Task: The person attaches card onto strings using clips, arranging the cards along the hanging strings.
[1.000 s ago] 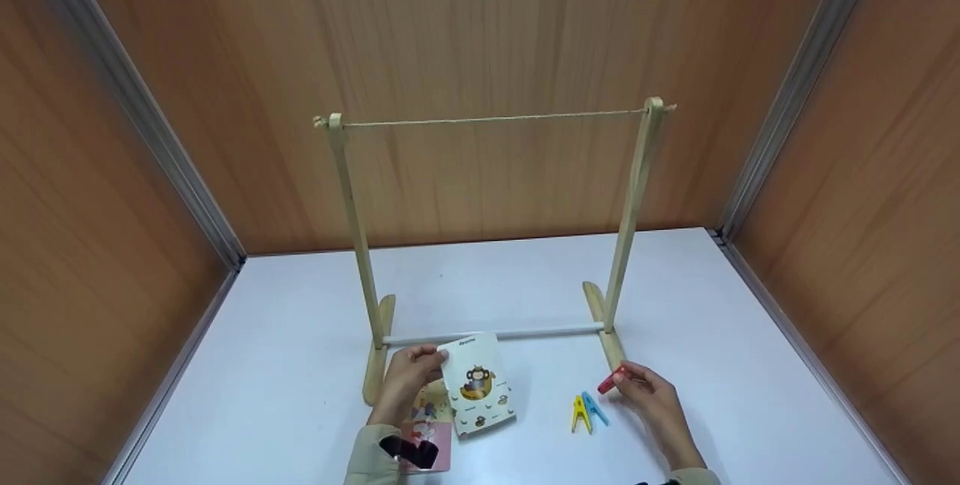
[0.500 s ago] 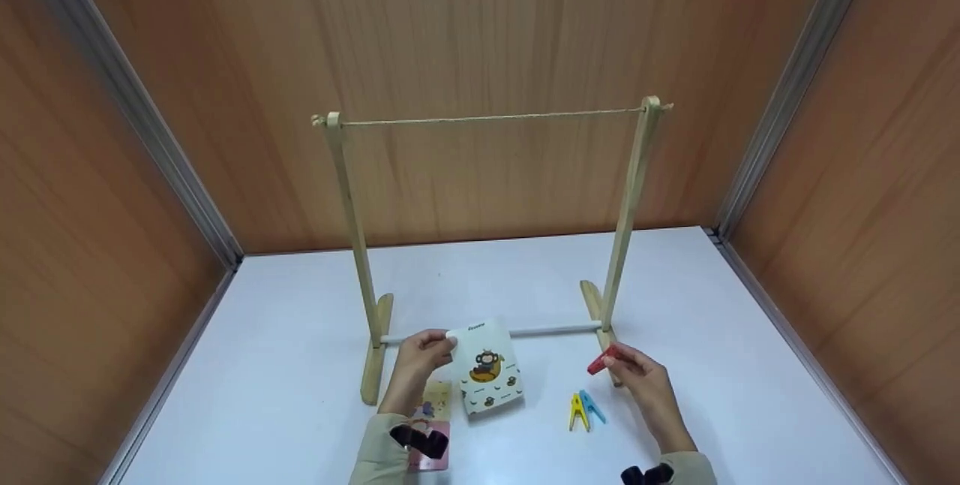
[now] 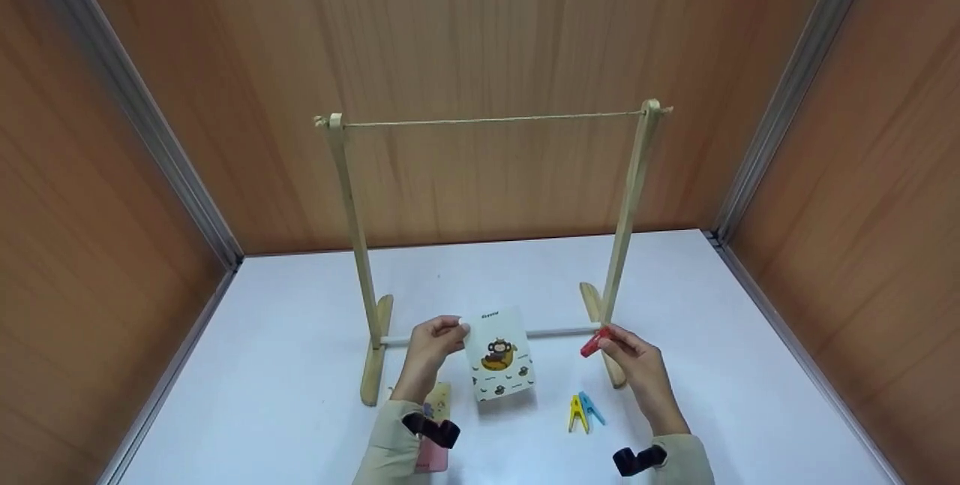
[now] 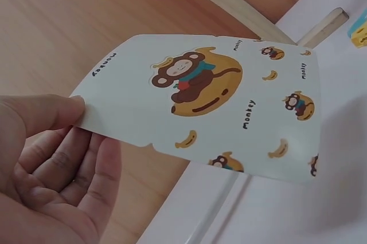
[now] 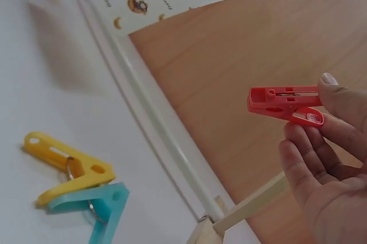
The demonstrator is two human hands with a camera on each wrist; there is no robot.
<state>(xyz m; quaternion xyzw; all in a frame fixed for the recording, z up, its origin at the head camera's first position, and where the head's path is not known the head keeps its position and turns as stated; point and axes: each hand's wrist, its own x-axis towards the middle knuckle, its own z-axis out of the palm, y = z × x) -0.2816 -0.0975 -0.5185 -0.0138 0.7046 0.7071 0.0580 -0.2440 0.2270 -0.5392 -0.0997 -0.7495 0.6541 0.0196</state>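
Between thumb and fingers, my left hand (image 3: 431,357) pinches the upper left corner of a pale card (image 3: 499,357) printed with a monkey on a banana. The card (image 4: 195,95) is tilted and held above the table, its shadow below it. A red clothespin (image 3: 595,342) is pinched by its handle end in my right hand (image 3: 641,372); in the right wrist view the jaws of this clothespin (image 5: 281,105) look closed. On the table below lie a yellow clothespin (image 3: 577,414) and a blue clothespin (image 3: 592,408), touching each other.
A wooden frame (image 3: 354,237) stands behind the hands, with a string (image 3: 487,120) across its top and a white bar (image 3: 562,332) near its base. Another card, pink and yellow (image 3: 433,457), lies partly hidden under my left forearm. Wood panels (image 3: 480,34) enclose the table.
My left hand has raised the monkey card and carried it forward and slightly right. With the red clothespin, my right hand has moved forward and a little left.
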